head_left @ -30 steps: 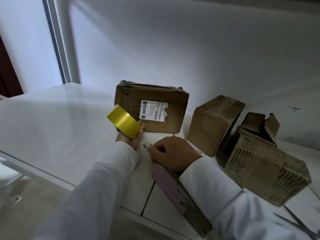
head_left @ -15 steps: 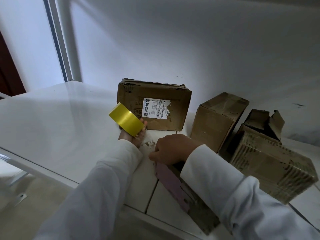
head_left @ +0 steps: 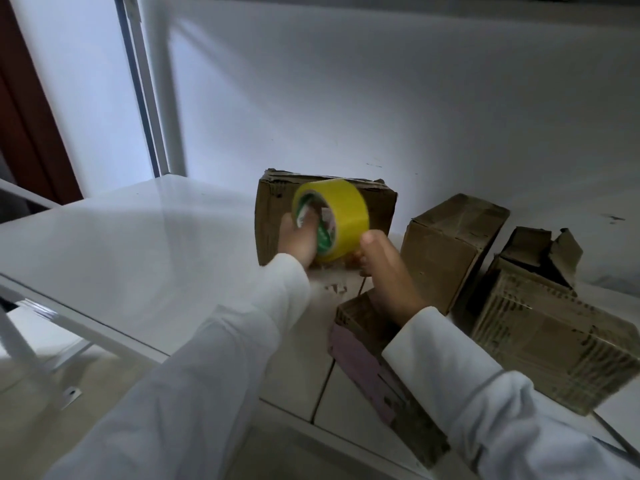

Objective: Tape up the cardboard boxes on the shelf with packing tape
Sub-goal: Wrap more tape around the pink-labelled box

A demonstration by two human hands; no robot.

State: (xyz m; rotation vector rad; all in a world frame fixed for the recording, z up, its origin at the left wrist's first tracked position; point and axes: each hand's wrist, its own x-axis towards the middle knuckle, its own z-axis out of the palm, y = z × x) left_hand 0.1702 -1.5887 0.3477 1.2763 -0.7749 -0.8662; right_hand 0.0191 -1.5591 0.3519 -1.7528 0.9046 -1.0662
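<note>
My left hand [head_left: 300,237] grips a yellow roll of packing tape [head_left: 341,216] with fingers through its core, held up in front of the rear cardboard box [head_left: 273,216]. At the roll's lower right edge is my right hand [head_left: 384,268], thumb up against the tape; what its fingers hold is hidden. Under my right wrist lies a flat box with a pink side [head_left: 363,362], on the white shelf [head_left: 138,258]. Two more boxes stand to the right: a closed one [head_left: 450,240] and one with torn open flaps [head_left: 554,327].
The shelf's front metal edge [head_left: 86,313] runs diagonally at lower left, with a white upright post [head_left: 152,84] at the back left corner. A white wall closes the back. Another shelf board hangs overhead.
My left hand turned the tape roll so its core faces me and raised it before the rear box. My right hand left the flat box and rose to the roll's edge.
</note>
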